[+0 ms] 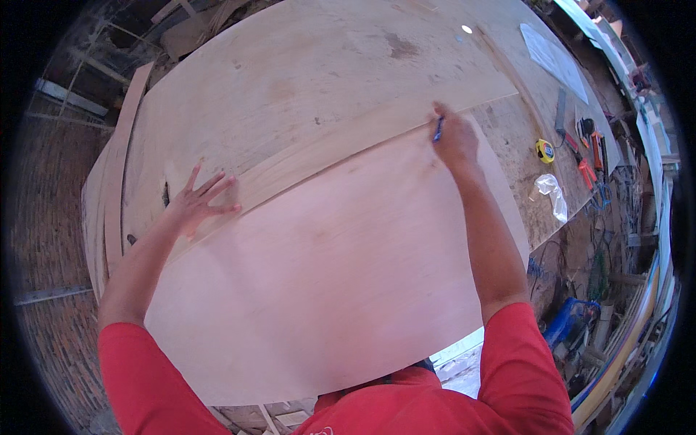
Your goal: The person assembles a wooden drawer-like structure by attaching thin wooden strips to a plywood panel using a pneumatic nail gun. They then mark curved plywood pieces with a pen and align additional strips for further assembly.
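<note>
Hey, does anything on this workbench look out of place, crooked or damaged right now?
Nothing looks damaged. The left hand presses a wooden strip flat on the plywood sheet, and the right hand holds a blue pen at its edge. A crumpled clear plastic bag lies loose near the tape measure.

A crumpled clear plastic bag (552, 194) lay on the table (522, 138), to the right of the right hand (455, 139) and a little nearer the person. A flat clear plastic sleeve (552, 58) lay farther off, beyond and right of that hand. No labels, signs or screens showed.
</note>
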A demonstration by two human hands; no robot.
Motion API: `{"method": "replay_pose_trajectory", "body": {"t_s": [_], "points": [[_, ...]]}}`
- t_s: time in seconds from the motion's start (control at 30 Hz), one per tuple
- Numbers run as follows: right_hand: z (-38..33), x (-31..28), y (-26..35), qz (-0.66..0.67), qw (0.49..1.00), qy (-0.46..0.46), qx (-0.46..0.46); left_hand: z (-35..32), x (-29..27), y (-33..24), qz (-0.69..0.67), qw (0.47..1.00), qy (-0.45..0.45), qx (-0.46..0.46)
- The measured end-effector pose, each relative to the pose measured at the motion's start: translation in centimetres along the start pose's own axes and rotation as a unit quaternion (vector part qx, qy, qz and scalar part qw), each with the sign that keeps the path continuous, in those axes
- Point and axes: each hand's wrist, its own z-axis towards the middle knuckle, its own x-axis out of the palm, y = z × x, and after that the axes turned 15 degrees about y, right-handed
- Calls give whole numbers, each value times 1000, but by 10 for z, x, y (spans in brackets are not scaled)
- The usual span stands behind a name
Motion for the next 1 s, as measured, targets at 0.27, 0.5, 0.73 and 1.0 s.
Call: {"method": "replay_pose_trajectory", "body": {"t_s": [0.27, 0.5, 0.73, 1.0], "points": [[43, -25, -117, 205, 976, -70, 34, 12, -5, -4, 25, 999, -16, 12], [79, -12, -138, -23, 996, -49, 76, 25, -12, -3, 72, 996, -55, 11], [77, -12, -114, -84, 995, -41, 45, 36, -7, -1, 69, 992, -101, 33], [2, 39, 11, -96, 991, 3, -89, 50, -11, -2, 55, 992, -102, 59]]}}
